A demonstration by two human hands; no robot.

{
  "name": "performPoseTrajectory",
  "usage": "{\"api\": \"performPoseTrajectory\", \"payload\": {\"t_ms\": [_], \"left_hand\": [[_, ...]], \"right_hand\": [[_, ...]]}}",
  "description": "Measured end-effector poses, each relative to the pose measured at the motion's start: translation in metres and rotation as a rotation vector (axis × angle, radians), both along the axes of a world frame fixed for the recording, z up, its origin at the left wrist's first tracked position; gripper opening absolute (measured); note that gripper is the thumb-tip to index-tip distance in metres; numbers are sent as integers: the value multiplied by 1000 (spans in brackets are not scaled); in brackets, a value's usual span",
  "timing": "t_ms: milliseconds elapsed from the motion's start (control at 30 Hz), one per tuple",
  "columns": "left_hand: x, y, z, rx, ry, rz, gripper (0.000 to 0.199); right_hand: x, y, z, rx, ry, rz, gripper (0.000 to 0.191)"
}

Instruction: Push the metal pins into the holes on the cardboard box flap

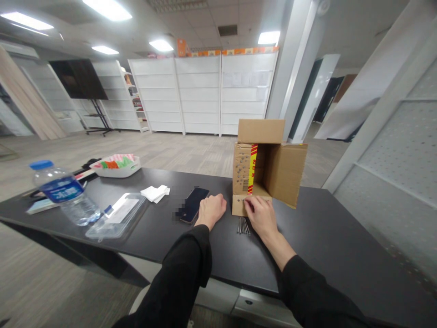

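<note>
An open cardboard box [238, 175] stands on the dark table, its hollow facing me and its flaps spread. Small dark dots cover its left flap, and a few mark the lower front flap [238, 206]. My right hand [262, 214] is at that lower flap, thumb and forefinger pinched together against it; anything between them is too small to make out. Just below lies a row of thin metal pins [243, 226], like long nails or screws. My left hand [212, 209] rests closed on the table beside a black smartphone [195, 206], its fingers curled under and their inside hidden.
Left of the phone are folded white tissues [155, 193], a clear plastic case [118, 217] and a water bottle [70, 193] with a blue cap. Farther back sits a white basket [116, 171] of colourful packets. The table's front edge runs below my forearms.
</note>
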State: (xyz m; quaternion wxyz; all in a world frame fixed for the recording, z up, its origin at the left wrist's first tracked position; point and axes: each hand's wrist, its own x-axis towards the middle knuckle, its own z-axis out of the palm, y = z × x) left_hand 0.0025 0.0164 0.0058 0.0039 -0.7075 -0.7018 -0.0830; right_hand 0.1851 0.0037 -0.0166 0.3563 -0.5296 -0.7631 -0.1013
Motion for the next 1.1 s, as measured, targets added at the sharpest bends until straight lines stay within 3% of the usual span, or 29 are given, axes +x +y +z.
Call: {"api": "performPoseTrajectory", "payload": {"t_ms": [567,867,1100], "left_hand": [[0,-1,2,8,1,7,36],[-2,0,0,11,0,-10,37],[-2,1,-2,29,10,-5,36]], "right_hand": [[8,-10,1,-128,140,135,16],[6,-26,11,-275,90,236,11],[4,-31,15,-292,59,309,14]]}}
